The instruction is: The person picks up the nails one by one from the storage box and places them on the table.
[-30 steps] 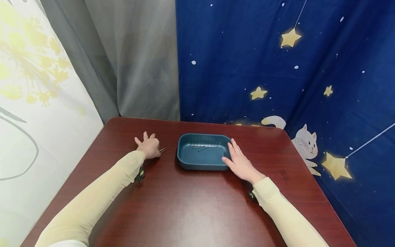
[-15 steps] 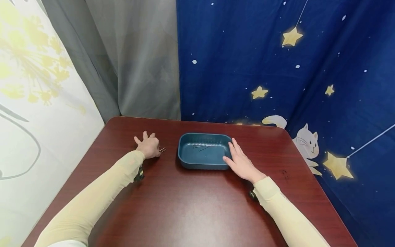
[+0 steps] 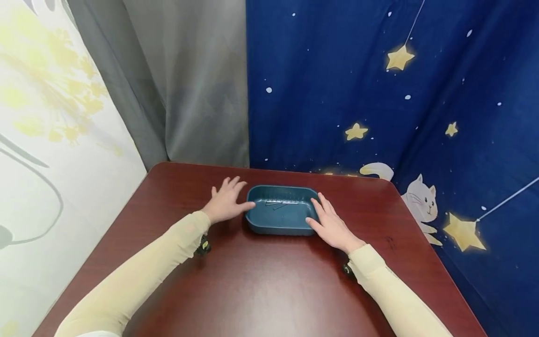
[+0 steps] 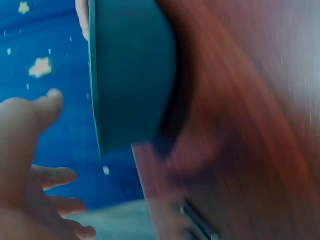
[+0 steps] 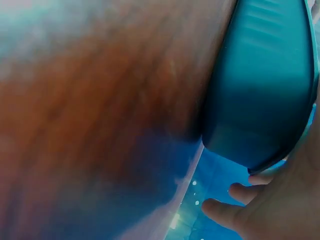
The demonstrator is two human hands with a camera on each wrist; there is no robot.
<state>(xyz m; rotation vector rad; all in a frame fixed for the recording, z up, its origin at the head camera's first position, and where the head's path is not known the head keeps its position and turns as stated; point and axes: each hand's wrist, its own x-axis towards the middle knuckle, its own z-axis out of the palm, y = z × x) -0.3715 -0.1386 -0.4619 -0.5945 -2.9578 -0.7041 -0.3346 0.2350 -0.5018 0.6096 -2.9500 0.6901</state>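
A dark teal rectangular container (image 3: 278, 220) stands upright on the table, with a few thin metal rods (image 3: 275, 204) lying on its floor. My left hand (image 3: 225, 203) is spread at the container's left end, its thumb overlapping the rim in the head view. The left wrist view shows that palm with nothing in it. My right hand (image 3: 334, 227) lies along the container's right end, fingers extended at the rim. More short metal rods (image 4: 197, 220) lie on the tabletop below the left hand in the left wrist view; the hand hides them from the head camera.
The reddish-brown table (image 3: 261, 285) has rounded far corners. Close behind it hang a grey curtain (image 3: 202, 93) and a blue curtain (image 3: 311, 93) with stars and a cat. A white patterned curtain (image 3: 46, 187) runs along the left side.
My left hand has lifted from the rods on the table and moved right to the container's left end, its fingers opening out. The right hand has stayed at the right end.
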